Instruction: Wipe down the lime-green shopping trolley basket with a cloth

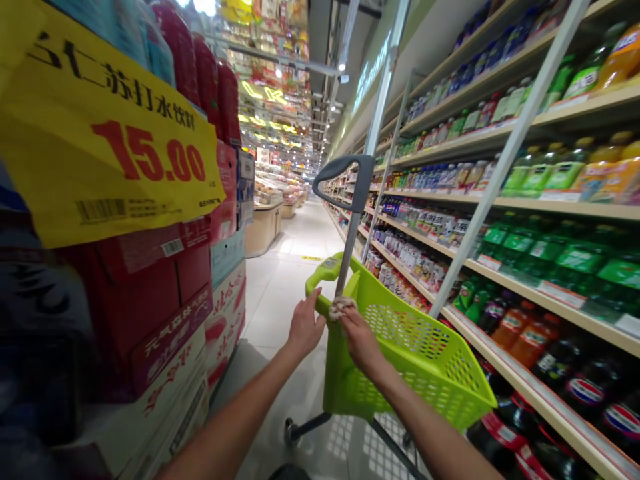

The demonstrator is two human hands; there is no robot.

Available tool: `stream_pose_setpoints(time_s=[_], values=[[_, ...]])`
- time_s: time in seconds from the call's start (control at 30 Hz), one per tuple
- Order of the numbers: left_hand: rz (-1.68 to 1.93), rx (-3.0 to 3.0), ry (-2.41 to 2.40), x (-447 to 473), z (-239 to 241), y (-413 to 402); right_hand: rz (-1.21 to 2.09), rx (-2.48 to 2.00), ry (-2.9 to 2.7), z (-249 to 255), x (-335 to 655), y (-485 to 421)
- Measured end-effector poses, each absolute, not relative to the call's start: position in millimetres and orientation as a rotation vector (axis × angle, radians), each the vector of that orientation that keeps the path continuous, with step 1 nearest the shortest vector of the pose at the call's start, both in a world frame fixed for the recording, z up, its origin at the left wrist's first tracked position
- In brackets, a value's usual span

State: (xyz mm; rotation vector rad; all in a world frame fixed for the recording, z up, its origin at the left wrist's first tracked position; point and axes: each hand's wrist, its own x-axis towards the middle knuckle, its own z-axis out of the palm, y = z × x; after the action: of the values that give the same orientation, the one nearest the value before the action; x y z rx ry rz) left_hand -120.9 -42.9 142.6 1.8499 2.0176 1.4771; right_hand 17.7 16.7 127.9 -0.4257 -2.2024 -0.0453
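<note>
From the head view, we look down an aisle at a green cart (415, 320) standing on the tiled floor (267, 300), just beside the lower front edge of the right-hand shelving (520, 267). Our left hand (306, 327) is curled over the near left corner of the cart's rim, fingers on its handle bar. Our right hand (357, 333) is closed on a pale cloth (343, 307), held against the near edge of the rim, close to the foot of a metal pole (383, 100). The two hands are near each other but apart. A dark grey loop handle (364, 187) sits on the pole, above the cart's near end. We see a wheel (291, 432) under the cart's near left corner.

Along the shelves' front edges we see green bottles (565, 260) at mid-height and dark bottles (585, 387) lower down. On our left, a yellow price sign (115, 167) reading 15.00 hangs across stacked cartons (150, 287), with red bottles (200, 73) above. Past the stack's far edge stands a wood-sided counter (263, 230).
</note>
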Motion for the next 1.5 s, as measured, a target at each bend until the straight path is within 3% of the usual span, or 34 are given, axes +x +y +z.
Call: stream_pose_setpoints(time_s=[0.13, 0.23, 0.33, 0.43, 0.6, 0.73, 0.97, 1.03, 1.2, 1.4, 1.5], values=[[1.564, 1.574, 1.426, -86.2, 128.4, -52.0, 0.481, -0.572, -1.859, 96.1, 19.6, -12.8], [1.59, 1.364, 1.284, -65.5, 101.9, -56.4, 0.857, -0.58, -1.705, 82.7, 20.0, -27.9], [1.542, 1.24, 1.227, -62.6, 80.5, -60.6, 1.025, -0.507, -1.723, 73.1, 28.3, -31.1], [1.538, 1.26, 1.431, -76.1, 83.9, -60.4, 0.919, -0.545, -1.823, 72.8, 44.4, -20.7], [1.745, 1.913, 2.049, -106.7, 124.4, -36.6, 0.273, -0.906, -1.731, 87.9, 95.3, 22.9], [1.238, 2.669, 1.856, -108.1, 109.5, -16.6, 0.008, -1.153, -1.805, 63.7, 150.7, 51.6], [0.838, 2.839, 1.659, -109.3, 14.0, -37.7, -0.125, -1.22, -2.066, 3.0, 190.9, 49.5], [0.918, 2.905, 1.576, -118.3, 20.2, -37.2, -0.109, -1.249, -2.058, 3.2, 189.3, 48.7], [1.515, 2.922, 1.546, -127.3, 64.6, -12.5, -0.084, -1.2, -2.04, 0.0, 188.5, 49.9], [1.114, 3.134, 1.355, -116.8, 20.2, -30.1, -0.018, -1.161, -2.047, -4.8, 194.1, 51.4], [1.223, 3.092, 1.349, -116.2, 36.5, -29.7, -0.026, -1.133, -2.043, -3.7, 194.2, 49.4]])
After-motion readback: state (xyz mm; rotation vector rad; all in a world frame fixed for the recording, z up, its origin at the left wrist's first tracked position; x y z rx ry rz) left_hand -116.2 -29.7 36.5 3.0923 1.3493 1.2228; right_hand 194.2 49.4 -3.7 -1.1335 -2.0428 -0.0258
